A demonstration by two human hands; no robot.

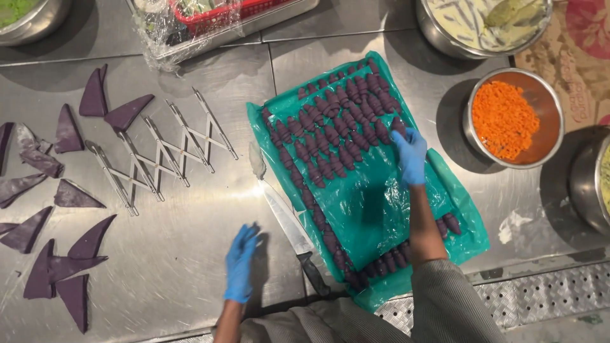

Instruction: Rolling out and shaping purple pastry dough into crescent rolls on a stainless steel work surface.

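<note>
Both my hands wear blue gloves. My right hand [408,154] reaches over a green plastic sheet [375,203] covered with rows of small purple rolled dough pieces [337,136], and its fingers pinch one piece at the end of a row. My left hand [241,262] hovers flat over the steel counter, fingers loosely apart, holding nothing. A black-handled knife [293,238] lies between the two hands along the sheet's left edge.
Purple dough triangles [63,248] are scattered at the left. An expandable multi-wheel cutter [162,149] lies beside them. At the right stands a steel bowl of orange grated filling [505,119], with other bowls [473,25] and a wrapped red tray [203,19] behind.
</note>
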